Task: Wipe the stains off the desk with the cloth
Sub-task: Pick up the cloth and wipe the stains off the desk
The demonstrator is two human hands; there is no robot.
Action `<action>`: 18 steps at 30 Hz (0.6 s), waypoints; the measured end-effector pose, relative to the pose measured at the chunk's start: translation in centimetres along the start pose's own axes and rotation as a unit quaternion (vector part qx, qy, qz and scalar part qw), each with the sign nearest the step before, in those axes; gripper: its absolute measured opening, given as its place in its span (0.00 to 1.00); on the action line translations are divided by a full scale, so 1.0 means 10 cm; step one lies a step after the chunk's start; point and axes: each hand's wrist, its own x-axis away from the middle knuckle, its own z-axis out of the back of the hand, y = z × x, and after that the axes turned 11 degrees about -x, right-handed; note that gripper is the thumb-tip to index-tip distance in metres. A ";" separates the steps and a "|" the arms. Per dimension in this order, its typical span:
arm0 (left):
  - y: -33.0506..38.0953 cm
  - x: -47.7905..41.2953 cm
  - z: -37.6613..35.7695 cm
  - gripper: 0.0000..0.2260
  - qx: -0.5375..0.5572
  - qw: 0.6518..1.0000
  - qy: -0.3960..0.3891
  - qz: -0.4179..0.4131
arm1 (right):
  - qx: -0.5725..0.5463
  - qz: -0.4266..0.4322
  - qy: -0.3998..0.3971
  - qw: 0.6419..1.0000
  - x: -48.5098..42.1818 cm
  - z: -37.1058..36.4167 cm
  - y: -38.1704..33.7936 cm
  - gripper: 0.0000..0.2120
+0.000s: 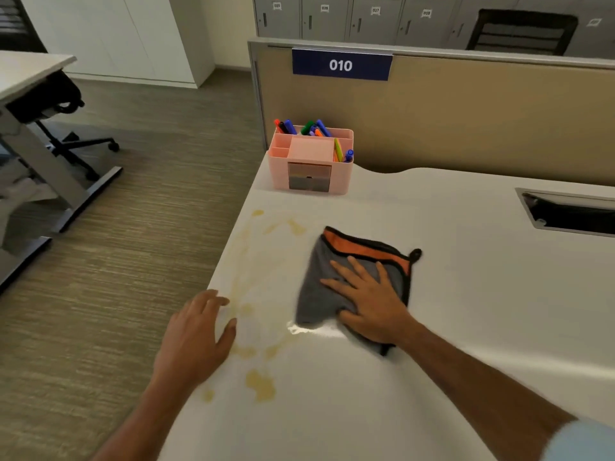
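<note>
A grey cloth (pixel 316 294) with an orange band and black trim lies on the white desk (pixel 482 294). My right hand (pixel 369 297) presses flat on it, fingers spread. Yellowish stains (pixel 261 384) spread over the desk's left part, from near the organiser down to the front, just left of the cloth. A wet glossy streak shows at the cloth's near edge. My left hand (pixel 196 337) rests at the desk's left edge, fingers apart, holding nothing, beside the stains.
A pink desk organiser (pixel 311 174) with coloured markers stands at the back left corner. A tan partition (pixel 466 121) marked 010 closes the back. A cable slot (pixel 572 212) is cut in the desk at right. Floor and an office chair (pixel 63 128) lie to the left.
</note>
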 end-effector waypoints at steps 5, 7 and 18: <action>-0.28 -0.10 -0.01 0.31 -0.035 0.999 -0.025 0.002 | 0.007 -0.168 0.030 0.985 -0.01 0.22 0.40 0.29; -0.34 -0.06 -0.06 0.32 -0.035 0.999 -0.031 0.001 | 0.010 -0.205 0.036 0.978 -0.41 0.24 0.32 0.28; -0.43 -0.16 -0.09 0.19 0.046 0.998 -0.032 0.006 | -0.002 -0.047 0.004 0.999 -0.08 0.00 -0.04 0.30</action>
